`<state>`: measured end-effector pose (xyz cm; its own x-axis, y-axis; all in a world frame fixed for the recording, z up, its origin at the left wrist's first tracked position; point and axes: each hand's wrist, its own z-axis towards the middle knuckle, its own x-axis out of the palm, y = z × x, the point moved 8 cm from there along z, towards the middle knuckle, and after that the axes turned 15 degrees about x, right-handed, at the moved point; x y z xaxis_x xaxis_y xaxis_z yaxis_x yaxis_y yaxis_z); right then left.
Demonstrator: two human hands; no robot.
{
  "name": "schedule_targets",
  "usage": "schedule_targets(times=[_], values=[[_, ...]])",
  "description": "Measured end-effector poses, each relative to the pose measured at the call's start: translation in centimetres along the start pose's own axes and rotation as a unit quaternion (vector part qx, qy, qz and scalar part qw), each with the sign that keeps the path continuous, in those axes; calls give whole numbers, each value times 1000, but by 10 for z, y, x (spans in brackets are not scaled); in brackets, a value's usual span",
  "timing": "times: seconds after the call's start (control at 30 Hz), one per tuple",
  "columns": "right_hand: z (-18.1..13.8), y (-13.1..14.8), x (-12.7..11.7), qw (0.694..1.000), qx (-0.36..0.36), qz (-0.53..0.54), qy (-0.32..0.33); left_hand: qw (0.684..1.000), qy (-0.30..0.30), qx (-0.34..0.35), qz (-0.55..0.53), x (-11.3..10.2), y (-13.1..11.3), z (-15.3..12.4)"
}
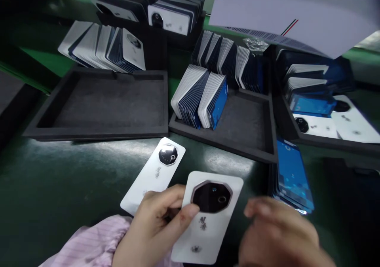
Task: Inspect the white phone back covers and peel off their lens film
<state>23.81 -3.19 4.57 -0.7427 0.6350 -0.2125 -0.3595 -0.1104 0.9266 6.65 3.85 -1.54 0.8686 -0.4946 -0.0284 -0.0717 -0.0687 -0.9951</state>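
My left hand (157, 223) grips a thin white phone back panel (218, 227) by its left edge, thumb on the front face near the dark octagonal camera window. On the table just beyond that hand lies a second white panel (150, 176) of the same kind, its lower end partly behind my fingers. To the right of the held panel, my right hand (279, 231) is smeared by motion and apart from it. A small stack of panels with a blue-screen face on top (293, 176) lies just past the right hand.
A shallow black tray (97, 130) sits at left, with a row of panels (103, 45) behind it. The centre tray (249, 120) and right tray (285, 112) hold upright panels. More panels (170, 17) stand at the back. A white printed sheet (267, 10) overhangs the upper right.
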Motion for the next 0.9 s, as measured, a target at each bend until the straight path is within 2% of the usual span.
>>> schedule_targets(times=[0.03,0.1,0.17,0.2,0.4,0.6,0.73,0.9], values=[[8,-10,-2,997,67,27,9,1000,12,6,6,2,0,-1],[14,-24,12,975,174,58,122,999,34,18,13,8,0,-2],[12,-24,27,948,210,82,226,998,50,26,10,13,1,-3],[12,-22,31,942,205,95,248,998,53,26,5,15,2,-3],[11,-22,33,942,200,128,239,998,46,46,-7,22,0,-5],[8,-31,30,934,234,165,216,997,61,48,11,24,-3,-2],[6,-37,30,925,254,171,223,998,58,39,-3,25,-1,-3],[7,-35,32,934,227,156,227,998,58,22,-12,26,1,-4]])
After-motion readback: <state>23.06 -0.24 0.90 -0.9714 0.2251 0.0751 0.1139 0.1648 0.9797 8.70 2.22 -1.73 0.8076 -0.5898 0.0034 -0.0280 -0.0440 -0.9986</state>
